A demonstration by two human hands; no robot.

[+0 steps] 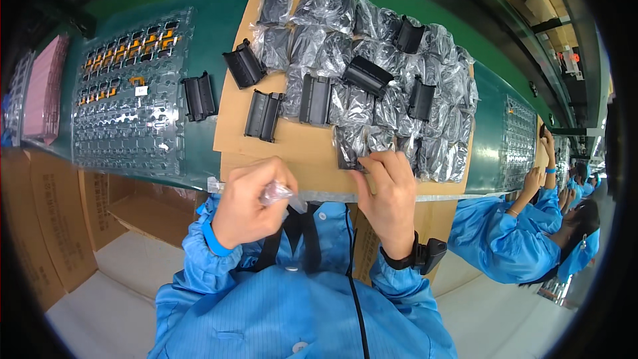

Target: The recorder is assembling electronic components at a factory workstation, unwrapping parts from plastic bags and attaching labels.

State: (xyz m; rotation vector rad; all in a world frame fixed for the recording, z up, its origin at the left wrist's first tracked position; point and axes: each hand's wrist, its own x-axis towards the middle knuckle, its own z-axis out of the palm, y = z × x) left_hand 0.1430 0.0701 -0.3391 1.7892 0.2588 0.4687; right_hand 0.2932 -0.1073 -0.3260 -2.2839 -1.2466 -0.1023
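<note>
My left hand [252,205] is closed in a fist around a crumpled clear plastic bag [278,194], in front of the cardboard's near edge. My right hand [391,193] pinches the near edge of a black plastic part [348,146] in clear wrapping, at the front of the wrapped rows. Behind it, many wrapped black parts [319,43] lie packed together on the cardboard sheet [229,116]. Several unwrapped black housings lie about: one [263,116] on bare cardboard, another [315,98] beside it, and one [367,76] on top of the wrapped parts.
Left on the green table [216,20] are a lone black housing [199,96] and a clear tray [126,119] with small orange-and-black parts. Pink sheets [46,90] stand farther left. Cardboard boxes [60,206] are below the table. At right, a co-worker in blue [505,233] works near another tray [517,139].
</note>
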